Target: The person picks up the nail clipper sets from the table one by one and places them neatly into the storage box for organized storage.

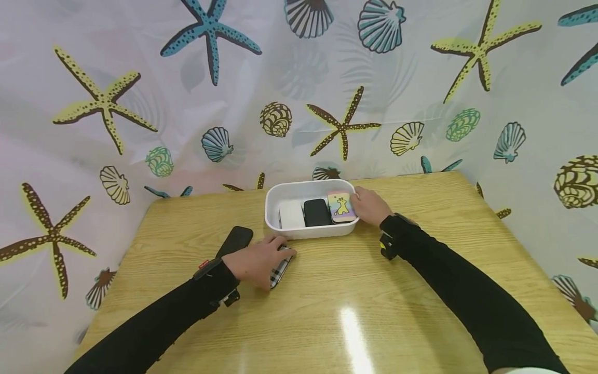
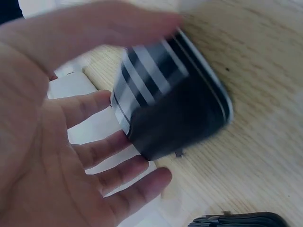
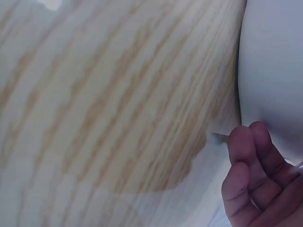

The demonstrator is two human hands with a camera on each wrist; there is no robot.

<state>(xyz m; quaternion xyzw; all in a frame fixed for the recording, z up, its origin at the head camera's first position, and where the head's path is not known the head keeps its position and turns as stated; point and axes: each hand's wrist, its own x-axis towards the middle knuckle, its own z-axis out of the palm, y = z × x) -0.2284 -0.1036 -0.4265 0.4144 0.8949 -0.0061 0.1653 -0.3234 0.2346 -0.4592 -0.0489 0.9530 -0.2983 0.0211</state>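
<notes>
My left hand (image 1: pixel 259 259) holds a small black-and-white plaid pouch (image 2: pixel 147 75) by its edges, thumb along one side and fingertips at the other. One end of the pouch is plain black, and in the head view the hand hides much of it. At the back of the table, my right hand (image 1: pixel 371 206) grips the right end of a white plastic tub (image 1: pixel 308 234). In the right wrist view, its curled fingers (image 3: pixel 241 142) lie against the tub's outer wall. Standing in the tub are a white case (image 1: pixel 291 215), a black case (image 1: pixel 317 213) and a giraffe-print case (image 1: pixel 341 206).
A flat black pouch (image 1: pixel 237 239) with a red tag lies on the wooden table (image 1: pixel 299 322), left of the tub and partly behind my left hand. A sheet (image 1: pixel 261 62) printed with starfish and shells hangs behind the table and along its sides.
</notes>
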